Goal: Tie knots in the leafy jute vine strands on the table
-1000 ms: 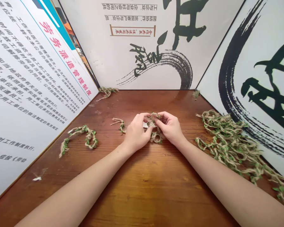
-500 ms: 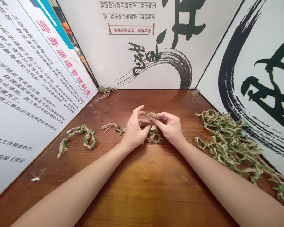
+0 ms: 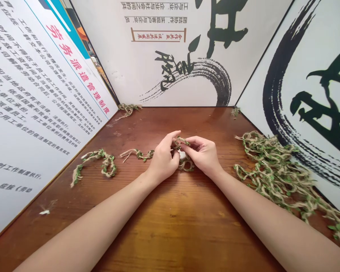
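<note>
A loop of leafy jute twine (image 3: 186,165) sits mid-table, apparently pinched between the close-pressed fingers of the left hand (image 3: 163,158) and right hand (image 3: 201,155), above the wooden table (image 3: 187,226), with a larger tangled heap of twine (image 3: 272,170) off to the right.

We are looking down at a wooden table (image 3: 187,226) boxed in by a printed notice (image 3: 39,94) on the left and calligraphy panels (image 3: 124,56) ahead and to the right. A leafy twine heap (image 3: 272,170) is sprawling at right, a small tangle (image 3: 127,109) is lying against the far panel, and a white scrap (image 3: 44,212) is sitting near the left edge.
</note>
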`<state>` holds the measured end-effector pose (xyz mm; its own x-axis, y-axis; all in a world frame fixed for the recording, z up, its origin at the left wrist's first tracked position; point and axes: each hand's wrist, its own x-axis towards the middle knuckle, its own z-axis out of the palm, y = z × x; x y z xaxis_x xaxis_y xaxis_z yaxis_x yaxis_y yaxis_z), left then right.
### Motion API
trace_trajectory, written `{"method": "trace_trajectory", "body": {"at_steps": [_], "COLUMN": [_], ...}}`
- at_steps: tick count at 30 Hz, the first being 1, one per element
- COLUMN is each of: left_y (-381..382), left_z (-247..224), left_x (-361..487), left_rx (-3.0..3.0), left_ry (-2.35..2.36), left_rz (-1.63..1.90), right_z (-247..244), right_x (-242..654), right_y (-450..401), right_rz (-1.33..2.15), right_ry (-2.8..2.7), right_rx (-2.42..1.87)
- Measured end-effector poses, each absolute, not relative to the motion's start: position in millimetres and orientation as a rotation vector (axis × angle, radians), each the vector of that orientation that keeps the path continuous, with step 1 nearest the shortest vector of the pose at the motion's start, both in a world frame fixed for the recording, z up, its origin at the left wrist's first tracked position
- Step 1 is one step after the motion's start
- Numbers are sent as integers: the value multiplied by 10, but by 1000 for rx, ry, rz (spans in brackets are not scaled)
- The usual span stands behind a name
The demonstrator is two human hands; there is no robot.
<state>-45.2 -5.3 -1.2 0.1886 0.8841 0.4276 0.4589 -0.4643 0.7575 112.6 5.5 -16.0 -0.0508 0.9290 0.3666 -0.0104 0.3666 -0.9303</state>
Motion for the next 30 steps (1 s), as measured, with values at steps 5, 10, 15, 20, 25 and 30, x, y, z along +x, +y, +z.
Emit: {"method": "trace_trajectory", "body": {"at_steps": [5, 10, 15, 20, 25, 30], "left_y": [-57, -25, -6, 0, 22, 48], "left_z": [19, 53, 53, 49, 63, 35], "left_x": [-451, -458, -456, -454, -463, -482], "left_rx": [1962, 1850, 1797, 1712, 1654, 1592], "left_ry": [1386, 1250, 1281, 1331, 1424, 1414], "left_rz": [1229, 1216, 1257, 1262, 1286, 1288], "right_z": [-164, -144, -129, -136, -166, -161], "right_x": [1111, 1110, 1125, 1147, 1156, 1139], "right_y": [68, 106, 111, 128, 160, 157], "right_rz": [961, 1083, 1138, 1205, 1274, 1314], "right_ry": [-1417, -1295, -1289, -1269, -1309, -1345], "right_rx": [-904, -869, -858, -856, -817, -793]}}
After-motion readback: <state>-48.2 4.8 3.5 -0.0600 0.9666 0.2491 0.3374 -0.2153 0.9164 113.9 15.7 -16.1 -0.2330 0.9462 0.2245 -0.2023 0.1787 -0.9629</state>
